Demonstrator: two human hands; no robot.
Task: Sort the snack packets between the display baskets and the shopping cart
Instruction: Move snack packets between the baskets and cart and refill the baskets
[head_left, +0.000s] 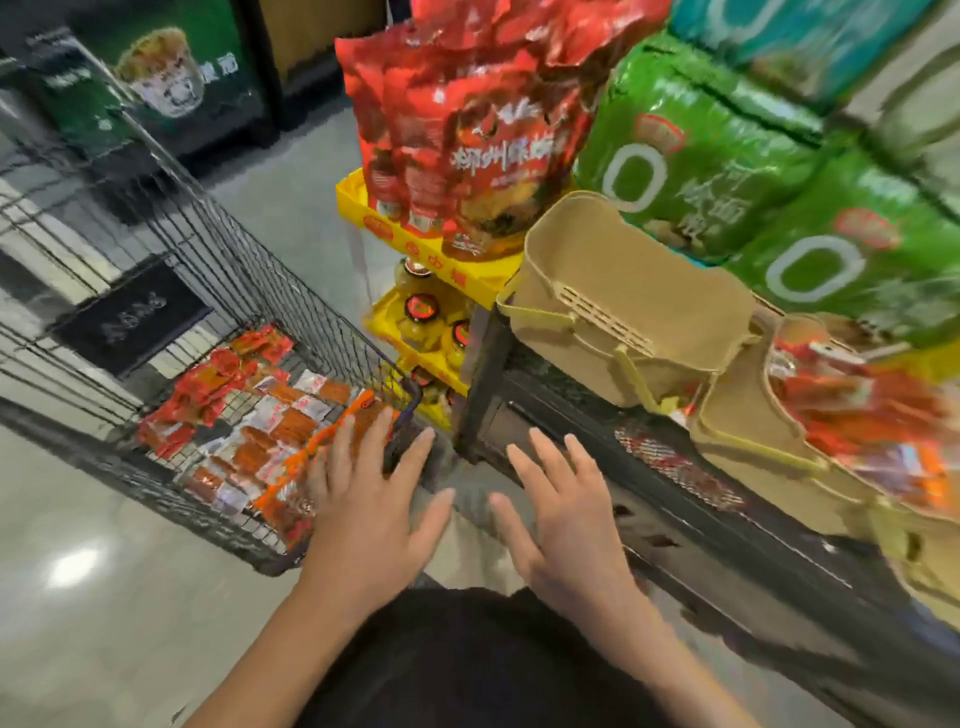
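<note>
Both hands are bare and hold nothing: the left hand and the right hand hover side by side, a little apart, fingers spread and straight, palms down, between the cart and the shelf. The step in hand looks like a reach for the next packets, so the sensible way is to send the left hand down to 10 o'clock into the cart, where the packets lie in a loose, overlapping layer on the wire floor. Pinch a few by their flat edges rather than scooping, since the slick wrappers will probably slide, and lift them clear of the cart's near rim before swinging across. The left fingertips already overlap the nearest orange packets in view; whether they touch them I cannot tell. From the right hand, one basket stands at 1 o'clock on the shelf, its inside hidden from here, and a second basket at 3 o'clock already holds red packets. The picture is motion-blurred, so fine detail is uncertain.
</note>
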